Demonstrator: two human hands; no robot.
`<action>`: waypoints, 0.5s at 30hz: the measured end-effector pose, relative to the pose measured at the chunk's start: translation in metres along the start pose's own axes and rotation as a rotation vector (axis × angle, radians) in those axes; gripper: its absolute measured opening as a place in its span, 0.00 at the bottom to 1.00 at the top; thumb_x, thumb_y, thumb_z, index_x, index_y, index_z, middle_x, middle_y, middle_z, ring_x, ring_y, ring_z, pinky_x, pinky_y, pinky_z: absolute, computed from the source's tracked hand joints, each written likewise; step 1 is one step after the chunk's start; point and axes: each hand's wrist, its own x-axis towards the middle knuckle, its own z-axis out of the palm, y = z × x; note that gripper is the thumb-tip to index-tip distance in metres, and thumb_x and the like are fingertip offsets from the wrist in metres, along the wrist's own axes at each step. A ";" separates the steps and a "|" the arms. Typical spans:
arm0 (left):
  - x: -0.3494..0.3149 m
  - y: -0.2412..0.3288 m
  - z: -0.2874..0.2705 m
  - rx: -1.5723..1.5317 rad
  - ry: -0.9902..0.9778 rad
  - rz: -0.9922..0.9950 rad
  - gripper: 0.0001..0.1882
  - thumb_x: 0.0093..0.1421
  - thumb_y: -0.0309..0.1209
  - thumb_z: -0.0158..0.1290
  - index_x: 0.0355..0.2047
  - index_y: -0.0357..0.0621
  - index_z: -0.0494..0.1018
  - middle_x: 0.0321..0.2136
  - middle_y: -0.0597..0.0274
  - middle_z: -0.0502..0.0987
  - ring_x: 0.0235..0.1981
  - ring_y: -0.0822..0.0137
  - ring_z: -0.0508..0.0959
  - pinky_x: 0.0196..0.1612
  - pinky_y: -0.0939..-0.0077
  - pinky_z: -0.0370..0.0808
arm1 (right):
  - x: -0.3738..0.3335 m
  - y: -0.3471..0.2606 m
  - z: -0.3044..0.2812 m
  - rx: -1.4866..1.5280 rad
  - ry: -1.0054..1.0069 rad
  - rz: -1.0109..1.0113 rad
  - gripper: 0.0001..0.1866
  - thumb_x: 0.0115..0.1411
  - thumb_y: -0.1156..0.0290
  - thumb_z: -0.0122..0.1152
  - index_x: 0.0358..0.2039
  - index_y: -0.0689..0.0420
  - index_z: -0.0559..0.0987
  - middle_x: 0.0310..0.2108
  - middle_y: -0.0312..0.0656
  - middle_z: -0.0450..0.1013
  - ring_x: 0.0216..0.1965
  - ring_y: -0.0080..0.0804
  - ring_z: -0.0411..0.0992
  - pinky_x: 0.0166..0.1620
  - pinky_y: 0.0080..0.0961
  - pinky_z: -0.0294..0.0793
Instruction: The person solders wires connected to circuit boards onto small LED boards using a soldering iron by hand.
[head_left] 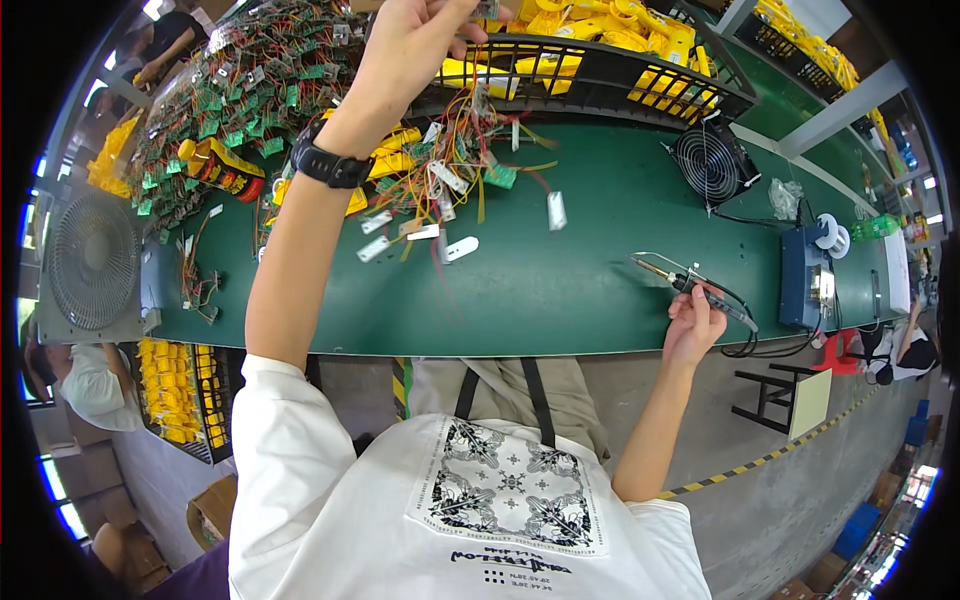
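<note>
Though cropped at the far edge, left hand (425,38): curled; cannot tell on what.
Right hand (692,330): grasping soldering iron (683,283), near right.
Wired parts (447,177): far centre, tangled, individual leads indistinct.

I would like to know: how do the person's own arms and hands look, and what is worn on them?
Both arms come out of short white sleeves, with the forearms uncovered. The left wrist has a black watch-like band; the right wrist shows nothing. No glove is visible on the left hand, partly cut by the frame, or the right hand.
</note>
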 end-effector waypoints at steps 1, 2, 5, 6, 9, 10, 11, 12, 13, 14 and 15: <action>0.005 0.004 0.000 -0.037 -0.012 0.019 0.15 0.78 0.38 0.52 0.50 0.38 0.79 0.37 0.66 0.86 0.30 0.81 0.79 0.32 0.86 0.73 | 0.000 0.000 0.000 0.012 -0.013 -0.002 0.11 0.70 0.76 0.64 0.49 0.68 0.78 0.32 0.43 0.76 0.26 0.28 0.74 0.26 0.26 0.72; 0.008 0.008 0.000 -0.074 -0.024 0.037 0.15 0.78 0.38 0.52 0.50 0.38 0.79 0.38 0.66 0.86 0.31 0.81 0.79 0.32 0.86 0.73 | 0.001 0.001 0.000 0.020 -0.012 -0.003 0.12 0.70 0.76 0.64 0.50 0.68 0.78 0.32 0.43 0.76 0.26 0.28 0.74 0.26 0.26 0.71; 0.013 0.026 0.003 -0.170 -0.064 0.066 0.15 0.79 0.38 0.51 0.52 0.40 0.78 0.39 0.66 0.85 0.33 0.80 0.80 0.34 0.85 0.74 | 0.000 0.002 -0.001 0.048 -0.002 -0.003 0.12 0.70 0.76 0.64 0.51 0.68 0.78 0.32 0.43 0.77 0.26 0.28 0.74 0.26 0.25 0.71; 0.016 0.033 0.003 -0.226 -0.081 0.081 0.14 0.79 0.39 0.51 0.53 0.41 0.77 0.39 0.66 0.85 0.33 0.80 0.80 0.34 0.85 0.75 | 0.000 0.002 -0.001 0.057 0.016 -0.001 0.13 0.70 0.76 0.64 0.51 0.69 0.78 0.32 0.43 0.77 0.26 0.28 0.74 0.26 0.25 0.71; 0.027 0.057 0.001 -0.171 -0.014 0.131 0.15 0.80 0.39 0.50 0.52 0.40 0.77 0.39 0.64 0.85 0.36 0.79 0.82 0.35 0.85 0.76 | 0.000 0.002 -0.001 0.080 0.020 -0.019 0.12 0.70 0.76 0.64 0.50 0.68 0.78 0.32 0.43 0.77 0.25 0.28 0.74 0.26 0.26 0.71; 0.028 0.062 -0.001 -0.125 -0.030 0.163 0.15 0.80 0.39 0.49 0.51 0.40 0.77 0.40 0.64 0.85 0.37 0.79 0.82 0.35 0.86 0.76 | 0.001 0.002 -0.001 0.078 0.017 -0.016 0.12 0.70 0.76 0.64 0.50 0.68 0.79 0.32 0.43 0.77 0.25 0.28 0.74 0.26 0.26 0.71; 0.024 0.065 -0.001 -0.117 -0.035 0.167 0.15 0.79 0.39 0.49 0.50 0.40 0.77 0.39 0.64 0.84 0.36 0.78 0.81 0.36 0.84 0.76 | 0.001 0.002 0.000 0.080 0.015 -0.017 0.12 0.70 0.75 0.64 0.50 0.68 0.79 0.32 0.43 0.77 0.25 0.28 0.74 0.26 0.26 0.71; 0.017 0.065 0.000 -0.108 -0.040 0.168 0.15 0.79 0.39 0.49 0.50 0.40 0.78 0.38 0.64 0.84 0.35 0.77 0.80 0.36 0.83 0.75 | 0.000 0.002 0.000 0.075 0.031 -0.012 0.11 0.70 0.75 0.64 0.50 0.68 0.79 0.31 0.42 0.77 0.25 0.28 0.74 0.26 0.26 0.71; 0.007 0.064 0.001 -0.100 -0.047 0.172 0.15 0.78 0.39 0.50 0.49 0.40 0.78 0.37 0.64 0.84 0.34 0.76 0.80 0.37 0.82 0.75 | 0.000 0.001 0.000 0.079 0.018 -0.017 0.11 0.70 0.75 0.64 0.49 0.68 0.79 0.31 0.42 0.77 0.25 0.28 0.74 0.26 0.26 0.71; -0.007 0.060 0.002 -0.067 -0.125 0.196 0.13 0.77 0.36 0.51 0.50 0.39 0.78 0.38 0.62 0.84 0.35 0.74 0.80 0.39 0.79 0.76 | 0.000 0.001 0.000 0.077 0.022 -0.020 0.11 0.70 0.75 0.64 0.49 0.67 0.79 0.31 0.42 0.77 0.25 0.28 0.74 0.27 0.26 0.71; -0.029 0.053 0.003 -0.034 -0.204 0.220 0.12 0.77 0.34 0.52 0.50 0.39 0.79 0.40 0.60 0.85 0.35 0.73 0.81 0.41 0.77 0.78 | 0.000 0.000 0.001 0.074 0.035 -0.024 0.11 0.70 0.75 0.64 0.49 0.67 0.79 0.31 0.42 0.76 0.25 0.28 0.74 0.27 0.25 0.71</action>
